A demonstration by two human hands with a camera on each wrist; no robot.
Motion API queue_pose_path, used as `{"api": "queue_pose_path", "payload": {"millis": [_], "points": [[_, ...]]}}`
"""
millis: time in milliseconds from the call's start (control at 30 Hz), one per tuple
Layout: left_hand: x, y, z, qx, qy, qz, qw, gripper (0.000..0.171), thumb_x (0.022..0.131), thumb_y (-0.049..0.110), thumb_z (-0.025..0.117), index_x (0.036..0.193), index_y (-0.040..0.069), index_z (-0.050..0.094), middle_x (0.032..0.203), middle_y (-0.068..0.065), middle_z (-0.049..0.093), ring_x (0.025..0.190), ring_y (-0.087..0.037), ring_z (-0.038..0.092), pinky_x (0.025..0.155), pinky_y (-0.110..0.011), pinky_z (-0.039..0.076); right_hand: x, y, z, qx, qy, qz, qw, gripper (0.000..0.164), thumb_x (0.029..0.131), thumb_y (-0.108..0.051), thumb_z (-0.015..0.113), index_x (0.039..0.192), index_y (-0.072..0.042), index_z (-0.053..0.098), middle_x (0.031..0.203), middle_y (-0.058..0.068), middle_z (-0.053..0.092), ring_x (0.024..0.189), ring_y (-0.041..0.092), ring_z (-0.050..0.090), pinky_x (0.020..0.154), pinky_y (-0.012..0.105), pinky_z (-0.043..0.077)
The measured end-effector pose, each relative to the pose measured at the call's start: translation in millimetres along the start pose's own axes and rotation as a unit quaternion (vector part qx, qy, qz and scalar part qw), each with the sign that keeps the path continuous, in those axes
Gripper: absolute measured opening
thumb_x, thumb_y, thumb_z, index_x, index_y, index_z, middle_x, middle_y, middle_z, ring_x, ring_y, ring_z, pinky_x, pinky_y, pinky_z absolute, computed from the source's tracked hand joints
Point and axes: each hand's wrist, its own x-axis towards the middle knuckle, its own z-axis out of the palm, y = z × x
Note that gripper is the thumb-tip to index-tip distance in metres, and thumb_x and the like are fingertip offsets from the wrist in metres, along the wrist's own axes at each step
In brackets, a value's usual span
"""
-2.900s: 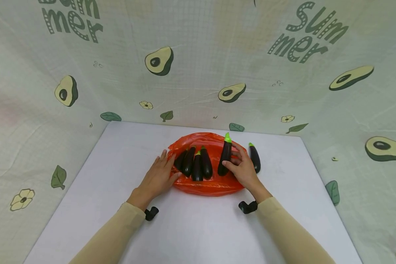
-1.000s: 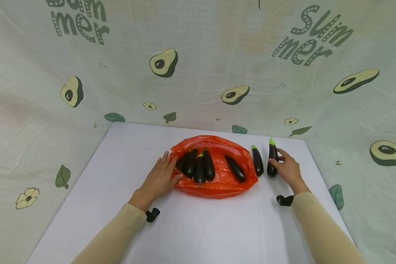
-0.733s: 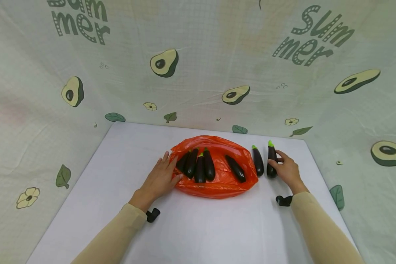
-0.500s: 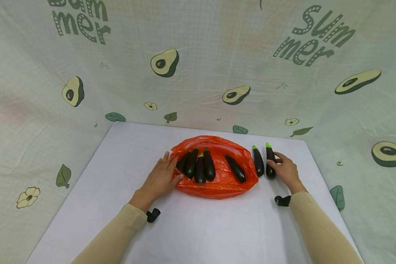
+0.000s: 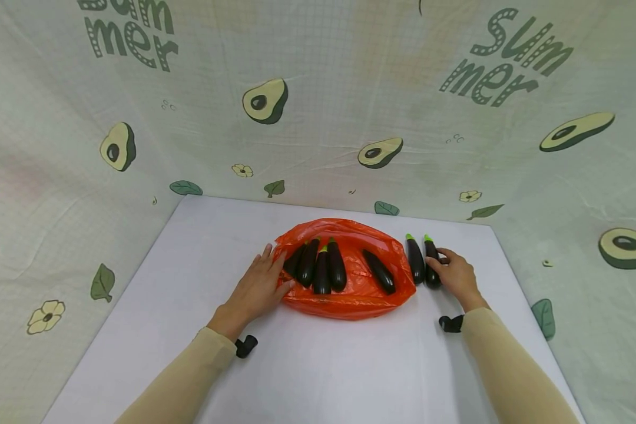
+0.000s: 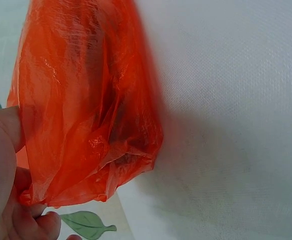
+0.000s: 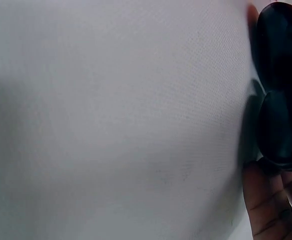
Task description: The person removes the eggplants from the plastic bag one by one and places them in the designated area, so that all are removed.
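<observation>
An orange-red plastic bag (image 5: 344,308) lies wide open mid-table. Several dark eggplants (image 5: 337,268) lie together at its left end, and a single eggplant (image 5: 378,272) slants on the right. My left hand (image 5: 251,287) holds the bag's left edge; in the left wrist view the bag's wall (image 6: 68,110) runs between thumb and fingers. Right of the bag, my right hand (image 5: 457,278) grips a green-capped eggplant (image 5: 430,248) by its side. Close to its left lies another green-capped eggplant (image 5: 415,263). Both rounded ends show in the right wrist view, the gripped eggplant (image 7: 281,132) lower.
The white tabletop (image 5: 339,371) extends in front of the bag and to both sides. A cloth (image 5: 318,118) printed with avocados hangs behind and at the sides. A small black camera (image 5: 450,323) is worn on my right wrist, another black camera (image 5: 246,346) on the left.
My right hand took an eggplant out of the bag to the right. Over the last second it has shifted left and down, close beside the other eggplant. The left hand stays put.
</observation>
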Motion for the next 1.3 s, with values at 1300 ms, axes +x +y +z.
{"api": "queue_pose_path", "payload": {"millis": [1300], "points": [[0.8, 4.4, -2.6, -0.003, -0.005, 0.001, 1.0000, 0.083, 0.103, 0.047, 0.065, 0.164, 0.000, 0.032, 0.169, -0.025, 0.032, 0.163, -0.039, 0.015, 0.131, -0.055, 0.020, -34, -87, -8, 0.069, 0.118, -0.091, 0.986, 0.061, 0.106, -0.036, 0.063, 0.154, -0.001, 0.049, 0.144, 0.026, 0.059, 0.125, 0.044, 0.060, 0.105, 0.063, 0.052]]}}
